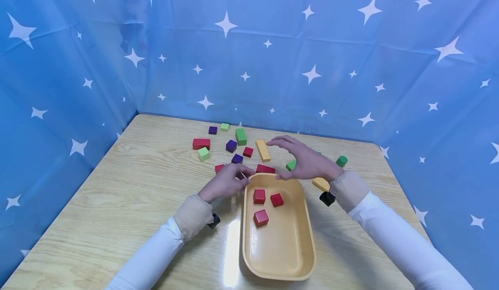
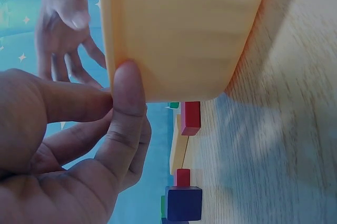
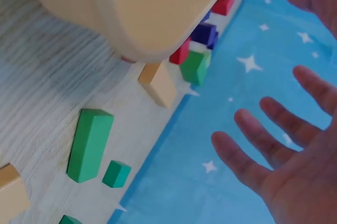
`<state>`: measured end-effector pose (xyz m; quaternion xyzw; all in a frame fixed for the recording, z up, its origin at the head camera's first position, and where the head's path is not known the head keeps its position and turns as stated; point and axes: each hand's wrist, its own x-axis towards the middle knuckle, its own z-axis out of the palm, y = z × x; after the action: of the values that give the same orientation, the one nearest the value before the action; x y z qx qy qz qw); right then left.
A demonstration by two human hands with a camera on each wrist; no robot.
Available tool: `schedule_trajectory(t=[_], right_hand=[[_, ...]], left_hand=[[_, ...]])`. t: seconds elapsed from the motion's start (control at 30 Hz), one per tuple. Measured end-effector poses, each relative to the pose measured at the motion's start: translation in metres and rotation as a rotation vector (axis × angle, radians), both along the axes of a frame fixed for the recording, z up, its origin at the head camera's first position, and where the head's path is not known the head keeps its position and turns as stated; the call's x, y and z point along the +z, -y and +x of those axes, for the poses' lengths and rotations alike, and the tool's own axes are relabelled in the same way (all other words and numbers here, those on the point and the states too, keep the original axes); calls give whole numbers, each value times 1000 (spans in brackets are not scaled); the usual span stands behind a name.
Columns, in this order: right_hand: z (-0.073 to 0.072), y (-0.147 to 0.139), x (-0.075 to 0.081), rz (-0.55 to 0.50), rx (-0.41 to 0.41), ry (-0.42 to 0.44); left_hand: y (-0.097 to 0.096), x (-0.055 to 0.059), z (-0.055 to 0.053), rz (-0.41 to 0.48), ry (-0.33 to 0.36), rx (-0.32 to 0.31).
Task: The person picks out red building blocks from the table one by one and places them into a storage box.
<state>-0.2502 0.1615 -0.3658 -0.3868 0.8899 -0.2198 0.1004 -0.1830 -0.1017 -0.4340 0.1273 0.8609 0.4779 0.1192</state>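
Note:
A tan plastic bin stands at the front of the table with three red cubes inside. At its far left corner my left hand pinches the rim between thumb and fingers; the left wrist view shows the fingertips on the bin's wall. My right hand hovers over the far right corner, fingers spread and holding nothing. In the right wrist view its fingers are apart from the bin. Just beyond the bin lies a red block, with a yellow block behind it.
Several blocks lie scattered behind the bin: purple cubes, a red block, a light green cube and a green block. A green cylinder and a yellow piece are to the right. Star-patterned blue cloth hangs behind the table.

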Motion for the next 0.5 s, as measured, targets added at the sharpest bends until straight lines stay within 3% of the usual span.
schedule_trajectory(t=[0.27,0.5], right_hand=[[-24,7,-13,77,-53,75],[-36,17,-19,132,-12,148]], left_hand=[[-1,0,0,28,0,1],[0,0,-1,27,7,1]])
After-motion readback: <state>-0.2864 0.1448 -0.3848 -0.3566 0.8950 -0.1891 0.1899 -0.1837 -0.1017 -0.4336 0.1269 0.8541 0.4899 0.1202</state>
